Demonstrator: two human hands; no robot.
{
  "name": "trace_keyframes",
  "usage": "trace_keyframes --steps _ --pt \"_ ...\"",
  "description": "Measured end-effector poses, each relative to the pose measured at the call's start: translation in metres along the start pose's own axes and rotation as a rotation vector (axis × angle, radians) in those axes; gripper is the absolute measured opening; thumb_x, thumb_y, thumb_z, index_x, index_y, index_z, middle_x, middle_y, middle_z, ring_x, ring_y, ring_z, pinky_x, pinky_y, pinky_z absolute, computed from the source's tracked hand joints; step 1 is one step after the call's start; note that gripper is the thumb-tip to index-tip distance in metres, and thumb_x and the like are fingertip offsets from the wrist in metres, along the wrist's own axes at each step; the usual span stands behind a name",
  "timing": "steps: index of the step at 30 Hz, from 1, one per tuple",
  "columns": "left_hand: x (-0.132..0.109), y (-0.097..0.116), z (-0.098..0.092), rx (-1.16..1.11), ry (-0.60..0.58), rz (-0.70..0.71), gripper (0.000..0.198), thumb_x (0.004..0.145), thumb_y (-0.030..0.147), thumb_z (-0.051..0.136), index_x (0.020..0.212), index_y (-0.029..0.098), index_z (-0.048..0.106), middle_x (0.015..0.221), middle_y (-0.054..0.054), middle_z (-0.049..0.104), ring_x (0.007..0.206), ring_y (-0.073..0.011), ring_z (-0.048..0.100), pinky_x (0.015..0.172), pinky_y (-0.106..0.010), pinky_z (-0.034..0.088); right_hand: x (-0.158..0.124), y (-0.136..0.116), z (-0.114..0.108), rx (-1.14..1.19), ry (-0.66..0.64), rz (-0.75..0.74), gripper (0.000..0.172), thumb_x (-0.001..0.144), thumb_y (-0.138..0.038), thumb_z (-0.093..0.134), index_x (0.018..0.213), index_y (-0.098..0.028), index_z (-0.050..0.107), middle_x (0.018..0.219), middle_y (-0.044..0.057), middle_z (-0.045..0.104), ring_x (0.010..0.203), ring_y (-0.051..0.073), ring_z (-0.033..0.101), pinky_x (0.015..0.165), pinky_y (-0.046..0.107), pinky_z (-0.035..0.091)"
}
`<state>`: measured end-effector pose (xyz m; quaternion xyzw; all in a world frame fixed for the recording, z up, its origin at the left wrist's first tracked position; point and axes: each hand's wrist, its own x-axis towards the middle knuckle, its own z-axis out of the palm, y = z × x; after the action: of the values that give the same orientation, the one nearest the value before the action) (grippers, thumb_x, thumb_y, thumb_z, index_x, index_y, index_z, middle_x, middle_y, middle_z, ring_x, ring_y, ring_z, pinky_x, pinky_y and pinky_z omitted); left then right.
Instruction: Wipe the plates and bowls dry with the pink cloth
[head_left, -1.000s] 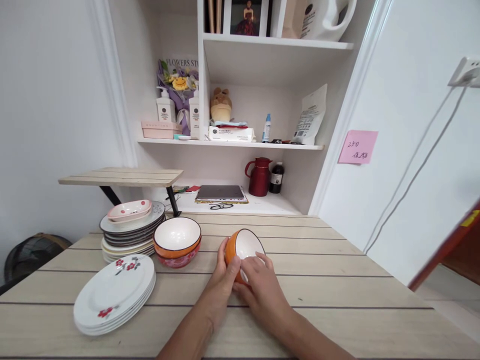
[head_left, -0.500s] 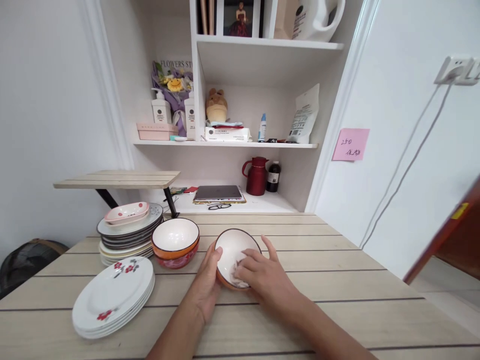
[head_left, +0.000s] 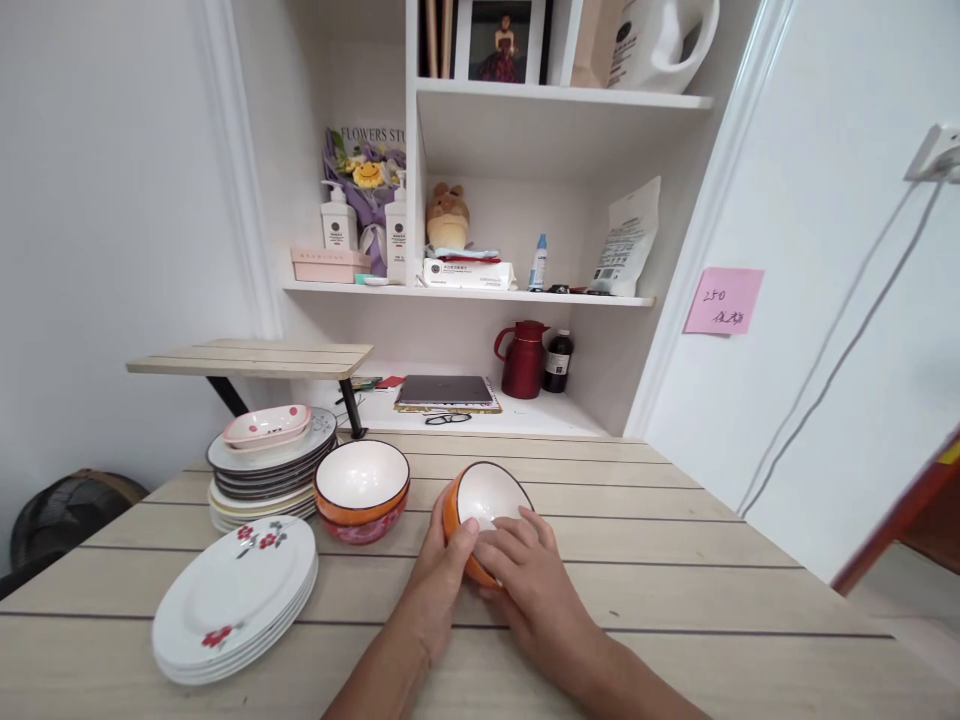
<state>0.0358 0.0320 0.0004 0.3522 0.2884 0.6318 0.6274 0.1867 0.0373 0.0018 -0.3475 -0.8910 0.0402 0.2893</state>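
Shows an orange bowl [head_left: 487, 492] tilted between both hands at the near middle of the table [head_left: 675, 560] (contact with the boards hidden from view), to the right of the stacked bowls [head_left: 367, 512] and apart from them. Compared with half a second earlier, turned out of a pose facing more squarely toward the viewer, with the white inside now angled to the right and the orange outer wall exposed at left, much as in the view one second ago. Gripped by the left hand [head_left: 436, 575], with the thumb pressed at the rim and the fingers wrapped behind the outer wall, mostly out of sight. Overlapped at the near right by the right hand [head_left: 529, 575], with fingers gathered closer than half a second ago and bent over the rim into the mouth; cannot tell whether pinching anything there. Suggests, as a judgement, continued turning of the bowl in hand rather than release. Shows no shift in the flowered plates [head_left: 232, 600], the dark-rimmed plates [head_left: 281, 480] or the pink dish [head_left: 266, 428] above
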Motion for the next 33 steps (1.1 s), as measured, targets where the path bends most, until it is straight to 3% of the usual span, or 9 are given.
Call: trace_keyframes --steps 3,6,8,13,17,20,23,28,33 --pt "0.001 0.004 -0.004 0.062 0.009 -0.009 0.066 0.084 0.041 0.067 0.145 0.028 0.043 0.137 -0.010 0.060 0.128 -0.0311 0.053 0.108 -0.043 0.038 -0.002 -0.003 -0.004 0.025 -0.036 -0.040 0.048 0.086 -0.022 0.059 0.131 -0.026 0.043 0.131 0.006 0.062 0.136 0.026 0.040 0.118 0.056 0.006" --pt "0.001 0.006 -0.007 0.064 -0.030 -0.015 0.062 0.086 0.040 0.065 0.143 0.028 0.045 0.135 -0.009 0.061 0.126 -0.0302 0.055 0.107 -0.042 0.040 -0.003 -0.009 -0.011 0.044 -0.125 -0.029 0.036 0.087 -0.038 0.063 0.118 -0.025 0.051 0.141 0.006 0.055 0.146 0.029 0.024 0.119 0.057 0.003" --pt "0.001 0.006 -0.009 0.074 -0.048 -0.039 0.059 0.086 0.039 0.065 0.142 0.030 0.047 0.138 -0.007 0.060 0.128 -0.0289 0.053 0.107 -0.041 0.040 -0.002 -0.010 -0.015 0.019 -0.173 -0.003 0.027 0.087 -0.036 0.062 0.112 -0.026 0.055 0.145 0.003 0.053 0.148 0.029 0.020 0.119 0.058 0.001" --pt "0.001 0.008 -0.010 0.072 -0.064 -0.051 0.061 0.087 0.036 0.065 0.144 0.029 0.045 0.142 -0.007 0.056 0.132 -0.0286 0.049 0.110 -0.041 0.037 0.001 0.004 -0.016 -0.059 -0.221 -0.007 0.024 0.087 -0.026 0.062 0.110 -0.030 0.059 0.144 -0.003 0.055 0.145 0.029 0.028 0.118 0.058 0.003" --pt "0.003 0.013 -0.010 0.059 -0.071 -0.029 0.064 0.085 0.034 0.068 0.144 0.027 0.045 0.145 -0.008 0.053 0.136 -0.0289 0.044 0.113 -0.040 0.035 0.001 0.021 -0.014 -0.205 -0.127 -0.071 0.028 0.090 -0.021 0.057 0.116 -0.034 0.058 0.149 -0.004 0.049 0.146 0.032 0.025 0.113 0.067 -0.005" --pt "0.005 0.014 -0.010 0.019 -0.055 -0.033 0.064 0.084 0.035 0.069 0.143 0.025 0.047 0.141 -0.009 0.057 0.134 -0.0300 0.047 0.111 -0.042 0.036 0.001 0.021 -0.014 -0.260 -0.074 -0.071 0.039 0.093 -0.010 0.046 0.120 -0.035 0.057 0.150 -0.004 0.048 0.144 0.029 0.030 0.113 0.063 0.009" --pt "0.004 0.011 -0.010 -0.025 -0.019 -0.068 0.064 0.084 0.040 0.066 0.143 0.021 0.048 0.133 -0.012 0.063 0.127 -0.0324 0.053 0.109 -0.045 0.039 0.001 0.013 -0.012 -0.183 -0.055 -0.016 0.049 0.087 -0.002 0.045 0.120 -0.036 0.058 0.141 -0.004 0.058 0.136 0.028 0.042 0.107 0.054 0.024" --pt "0.004 0.004 -0.010 -0.059 0.001 -0.089 0.061 0.086 0.043 0.063 0.142 0.020 0.049 0.132 -0.011 0.063 0.125 -0.0312 0.056 0.107 -0.044 0.040 0.000 0.003 -0.005 0.072 -0.020 0.139 0.079 0.062 0.004 0.052 0.132 -0.034 0.054 0.127 0.001 0.067 0.121 0.028 0.053 0.097 0.047 0.033" --pt "0.003 0.002 -0.008 -0.054 -0.002 -0.031 0.057 0.089 0.041 0.061 0.141 0.021 0.050 0.132 -0.010 0.064 0.125 -0.0285 0.056 0.107 -0.041 0.040 -0.001 -0.014 -0.011 0.287 -0.134 0.242 0.063 0.072 -0.004 0.053 0.127 -0.034 0.058 0.134 0.003 0.063 0.133 0.029 0.044 0.109 0.056 0.022"
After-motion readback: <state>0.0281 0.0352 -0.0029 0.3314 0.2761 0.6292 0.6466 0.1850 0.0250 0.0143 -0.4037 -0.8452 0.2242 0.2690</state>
